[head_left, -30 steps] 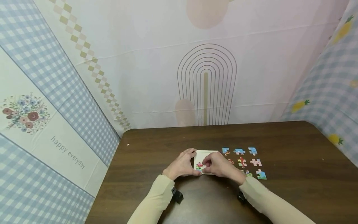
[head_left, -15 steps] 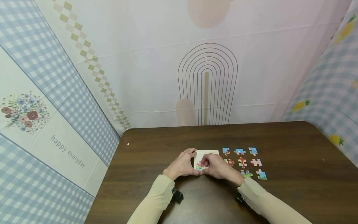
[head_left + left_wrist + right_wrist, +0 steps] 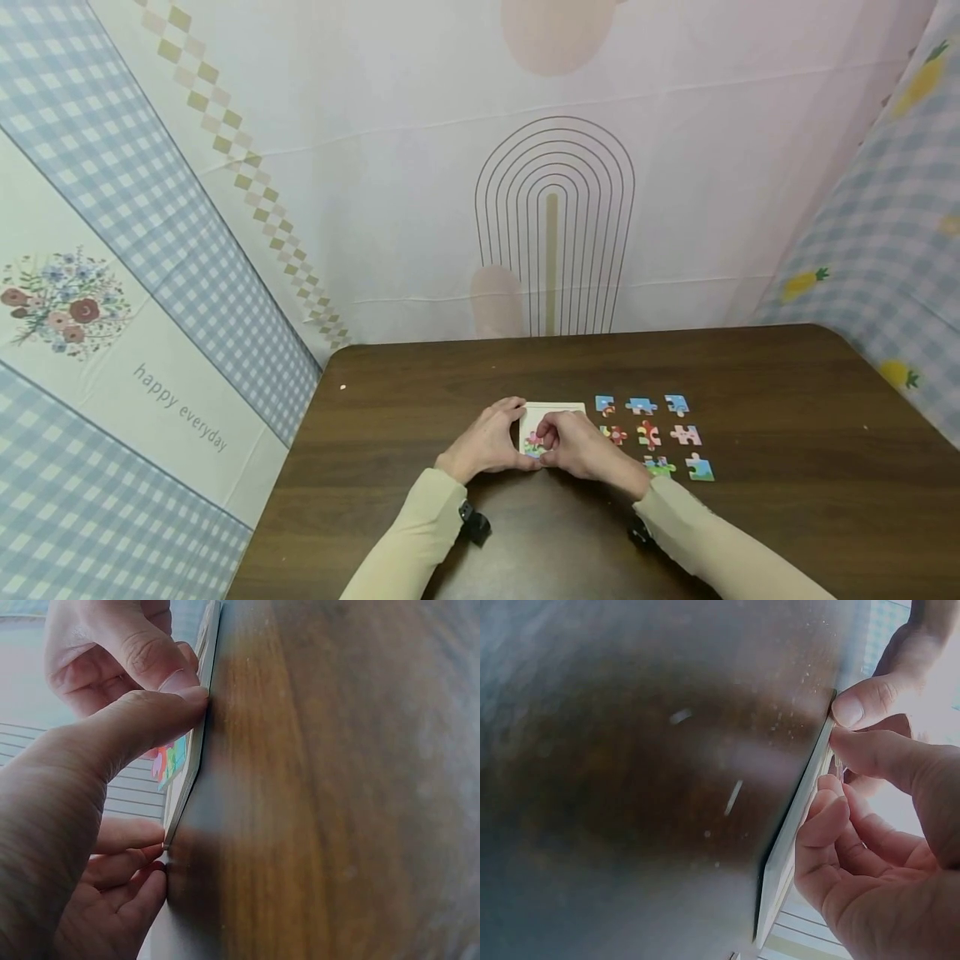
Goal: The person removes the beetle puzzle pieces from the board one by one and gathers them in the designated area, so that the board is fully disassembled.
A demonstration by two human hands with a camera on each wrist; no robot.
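Note:
A small white puzzle tray (image 3: 550,413) lies on the table between the two hands. My left hand (image 3: 483,439) grips its left side, the thumb at the near edge and the fingers at the far edge. My right hand (image 3: 585,446) pinches a colourful jigsaw piece (image 3: 533,445) with pink, green and blue on it, over the tray's near left corner. In the left wrist view, the jigsaw piece (image 3: 174,760) stands tilted above the tray (image 3: 184,787). Fingers hide much of it in the right wrist view, where the tray's edge (image 3: 780,859) shows.
To the right of the tray, loose jigsaw pieces lie in rows, among them a blue one (image 3: 641,406), a red one (image 3: 648,434) and a pink one (image 3: 686,435). The dark wooden table (image 3: 420,375) ends at a curtain (image 3: 405,208) behind.
My right hand has shifted slightly left, its fingers closer to the piece in the tray's near left corner. My left hand keeps its grip on the tray, unmoved.

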